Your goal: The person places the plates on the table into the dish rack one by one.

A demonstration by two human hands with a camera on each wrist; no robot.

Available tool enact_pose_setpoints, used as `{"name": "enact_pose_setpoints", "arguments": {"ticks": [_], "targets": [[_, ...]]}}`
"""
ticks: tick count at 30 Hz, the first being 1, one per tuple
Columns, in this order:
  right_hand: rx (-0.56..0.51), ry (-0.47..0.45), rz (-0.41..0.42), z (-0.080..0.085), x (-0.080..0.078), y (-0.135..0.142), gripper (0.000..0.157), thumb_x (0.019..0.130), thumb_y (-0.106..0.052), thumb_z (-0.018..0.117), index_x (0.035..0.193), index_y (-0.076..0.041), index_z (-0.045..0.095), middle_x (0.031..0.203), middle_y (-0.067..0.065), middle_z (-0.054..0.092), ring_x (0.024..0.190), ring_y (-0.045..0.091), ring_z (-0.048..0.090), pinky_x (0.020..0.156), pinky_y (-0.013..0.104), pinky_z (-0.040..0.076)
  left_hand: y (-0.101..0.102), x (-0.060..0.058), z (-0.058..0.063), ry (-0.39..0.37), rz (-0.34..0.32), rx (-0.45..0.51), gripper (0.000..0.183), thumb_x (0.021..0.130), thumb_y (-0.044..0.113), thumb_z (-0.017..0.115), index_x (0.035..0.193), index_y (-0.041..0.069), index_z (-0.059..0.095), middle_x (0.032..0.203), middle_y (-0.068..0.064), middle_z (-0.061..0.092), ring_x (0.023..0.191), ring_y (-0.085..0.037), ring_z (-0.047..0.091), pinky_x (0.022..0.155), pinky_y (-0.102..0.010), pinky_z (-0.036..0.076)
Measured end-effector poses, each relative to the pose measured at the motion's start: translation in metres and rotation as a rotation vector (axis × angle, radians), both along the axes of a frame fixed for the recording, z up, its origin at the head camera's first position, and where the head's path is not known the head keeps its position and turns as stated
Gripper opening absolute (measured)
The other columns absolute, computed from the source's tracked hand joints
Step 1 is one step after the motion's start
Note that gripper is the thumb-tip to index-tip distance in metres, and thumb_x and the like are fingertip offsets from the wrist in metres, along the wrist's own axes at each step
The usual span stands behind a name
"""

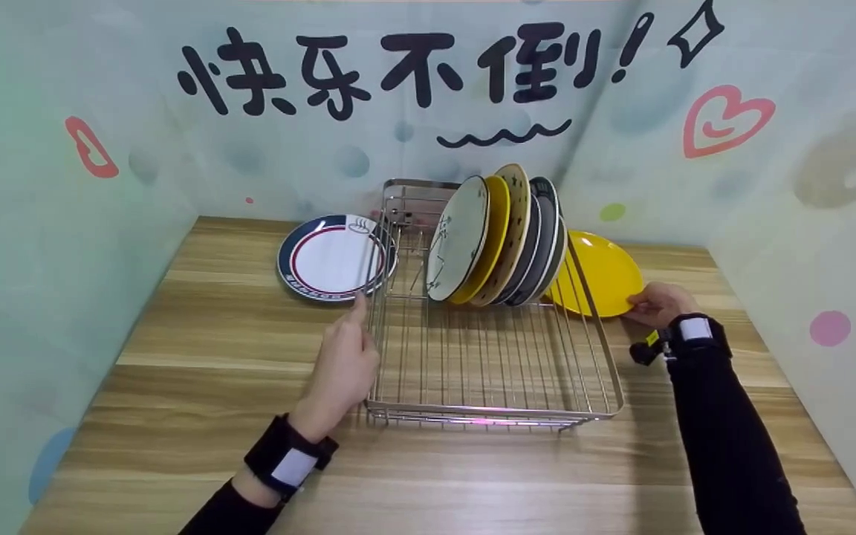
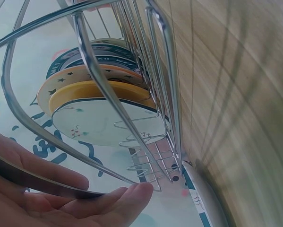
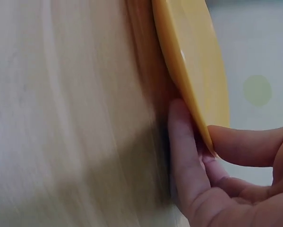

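Note:
My left hand [image 1: 346, 364] is at the left side of the metal wire dish rack [image 1: 495, 409]. In the left wrist view the rack's flat rim [image 2: 47, 184] runs between its thumb and fingers, which hold it. The index finger points along the rim in the head view. At the right of the rack, my right hand [image 1: 662, 303] pinches the near right edge of a yellow plate [image 1: 602, 275]. Its thumb lies on the upper face and its fingers are beneath, beside the wooden table. Part of that plate is hidden behind the rack.
Several plates stand on edge in the rack's back part, with a white plate [image 1: 458, 238] leftmost, then a yellow plate [image 1: 501, 200]. Left of the rack, a white plate with a dark blue rim [image 1: 335, 256] lies on the wooden table [image 1: 198, 357]. A printed backdrop [image 1: 287, 163] encloses the table.

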State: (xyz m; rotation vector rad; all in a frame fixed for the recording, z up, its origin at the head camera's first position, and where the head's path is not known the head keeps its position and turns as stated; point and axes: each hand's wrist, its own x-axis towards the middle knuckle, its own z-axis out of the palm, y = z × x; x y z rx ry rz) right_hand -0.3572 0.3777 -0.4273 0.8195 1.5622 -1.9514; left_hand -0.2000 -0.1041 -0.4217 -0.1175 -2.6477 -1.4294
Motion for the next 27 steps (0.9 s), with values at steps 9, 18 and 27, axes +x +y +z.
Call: {"name": "enact_pose_setpoints", "arguments": {"ticks": [9,18,27], "targets": [[-0.177,-0.047,-0.002,0.005,0.006,0.018,0.02,0.099,0.014,0.028,0.113,0.006,0.038,0.091,0.021,0.058,0.085,0.031,0.063,0.106,0.038,0.039,0.003,0.0,0.002,-0.02,0.0,0.018,0.071,0.087,-0.018,0.047,0.152,-0.003,0.019,0.152,-0.026,0.029,0.109,-0.03,0.055,0.097,-0.031,0.048],[-0.167,-0.015,-0.035,0.015,0.016,0.04,0.018,0.098,0.014,0.031,0.109,0.004,0.039,0.09,0.019,0.06,0.084,0.03,0.065,0.1,0.037,0.046,0.003,0.0,0.002,0.016,-0.006,0.001,0.069,0.088,-0.017,0.045,0.151,-0.004,0.02,0.15,-0.027,0.032,0.121,-0.033,0.051,0.104,-0.037,0.043],[-0.156,0.044,-0.12,0.041,0.025,0.047,0.027,0.096,0.016,0.037,0.118,0.001,0.039,0.092,0.017,0.061,0.089,0.029,0.065,0.1,0.037,0.045,0.0,0.0,0.001,-0.008,-0.002,0.004,0.067,0.09,-0.016,0.044,0.152,-0.004,0.019,0.151,-0.026,0.031,0.134,-0.032,0.039,0.11,-0.038,0.034]]}}
